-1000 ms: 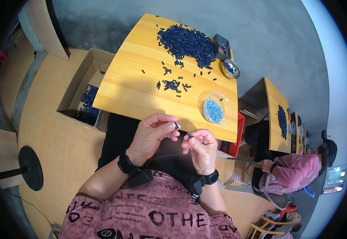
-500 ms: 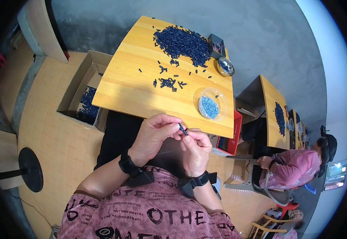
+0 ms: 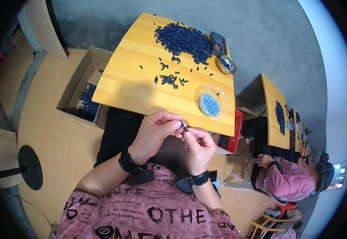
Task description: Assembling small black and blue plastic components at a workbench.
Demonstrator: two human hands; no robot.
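Note:
Just off the near edge of the wooden table [image 3: 125, 79], my two hands meet on one small dark cylindrical piece [image 3: 183, 126]. My left hand [image 3: 154, 130] pinches its upper end between thumb and forefinger. The thumb and fingertips of my right hand [image 3: 198, 146] close on the lower end. Past my hands, a clear round tub [image 3: 226, 104] of small light-blue pieces stands near the table's right edge. A small cluster of similar dark pieces [image 3: 168, 80] lies mid-table, and a large heap of them [image 3: 183, 42] covers the far end.
At the far right of the table are a black box [image 3: 218, 44] and a metal bowl [image 3: 227, 64]. A cardboard box [image 3: 66, 95] with dark pieces stands left on the floor, a red box [image 3: 238, 131] right. A person in pink [image 3: 287, 179] sits at another table [image 3: 272, 107].
My right hand has shifted slightly right and down, its fingers still on the dark piece. My left hand has barely moved. The person at the right has leaned lower.

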